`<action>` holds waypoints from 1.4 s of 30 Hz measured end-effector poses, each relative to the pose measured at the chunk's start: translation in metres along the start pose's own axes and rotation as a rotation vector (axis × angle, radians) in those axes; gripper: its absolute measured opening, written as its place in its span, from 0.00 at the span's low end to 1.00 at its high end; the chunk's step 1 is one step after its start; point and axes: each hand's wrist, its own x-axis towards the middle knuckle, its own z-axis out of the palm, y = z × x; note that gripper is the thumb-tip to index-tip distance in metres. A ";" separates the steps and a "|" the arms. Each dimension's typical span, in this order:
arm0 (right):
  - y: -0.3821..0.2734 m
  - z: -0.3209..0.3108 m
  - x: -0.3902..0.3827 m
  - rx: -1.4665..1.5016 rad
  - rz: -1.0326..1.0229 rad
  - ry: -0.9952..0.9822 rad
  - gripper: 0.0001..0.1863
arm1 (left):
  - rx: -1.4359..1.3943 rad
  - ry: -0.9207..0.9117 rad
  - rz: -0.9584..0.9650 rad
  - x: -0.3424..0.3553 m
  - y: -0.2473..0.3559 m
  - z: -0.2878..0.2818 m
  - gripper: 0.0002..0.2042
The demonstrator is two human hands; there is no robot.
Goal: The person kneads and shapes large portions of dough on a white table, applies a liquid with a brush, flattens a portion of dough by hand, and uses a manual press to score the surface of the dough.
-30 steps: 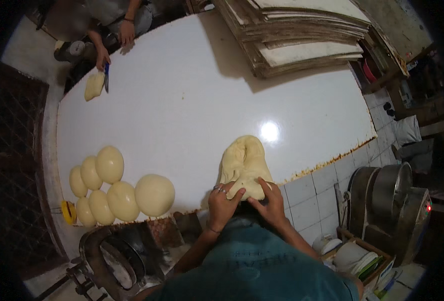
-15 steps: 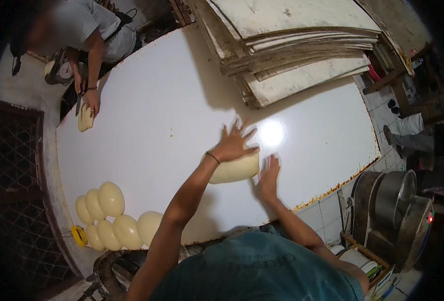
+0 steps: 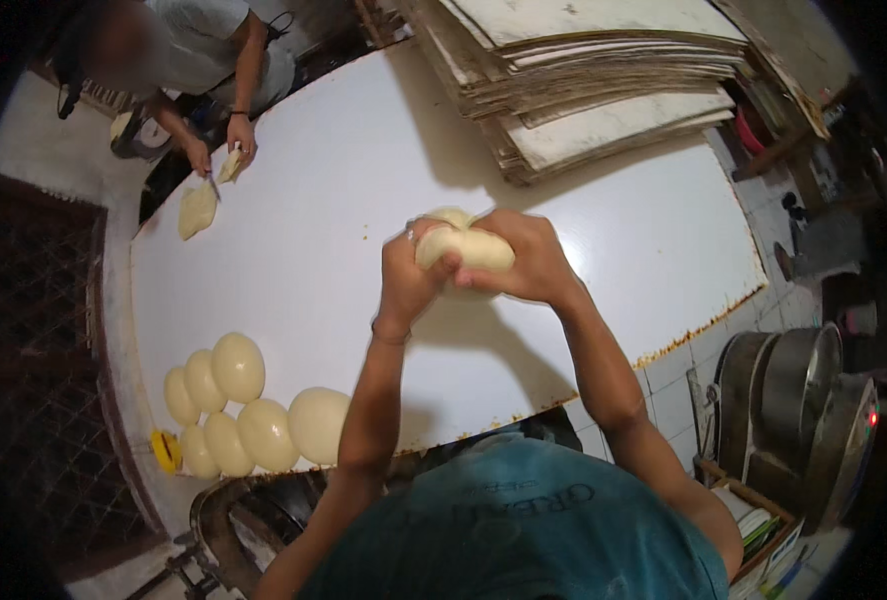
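Both my hands grip a pale dough lump (image 3: 473,243) held over the middle of the white table (image 3: 318,260). My left hand (image 3: 409,274) wraps round the lump's left end, thumb pressed on the front. My right hand (image 3: 533,255) is closed round the right end, its thumb near my left one. The top of the lump is pinched into a fold, and some fingertips are hidden behind it. Several smooth, glossy dough balls (image 3: 236,368) sit in two rows at the near left, beside a small yellow object (image 3: 166,450).
A co-worker (image 3: 203,70) at the far left handles a blade and dough pieces (image 3: 197,210). Worn boards (image 3: 603,115) are stacked at the back right. A metal machine (image 3: 803,390) and a crate (image 3: 753,510) stand beyond the rusty right edge.
My hands lifted from the near edge onto the table, spread apart half a second ago, and now close together round the dough. The co-worker leaned in, and their dough piece is now split.
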 end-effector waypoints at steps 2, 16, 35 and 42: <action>-0.020 0.003 -0.039 -0.106 -0.027 0.030 0.25 | 0.004 0.100 0.090 -0.045 -0.003 0.012 0.30; 0.004 0.085 -0.167 -0.607 0.551 -0.278 0.44 | 0.743 -0.259 -0.387 -0.139 -0.053 0.038 0.28; 0.154 0.038 -0.002 1.729 0.940 0.068 0.23 | -1.221 0.052 -0.727 0.021 -0.105 0.046 0.30; 0.189 0.016 0.001 -0.032 0.404 -0.276 0.20 | 0.191 0.326 -0.741 -0.132 -0.131 -0.003 0.19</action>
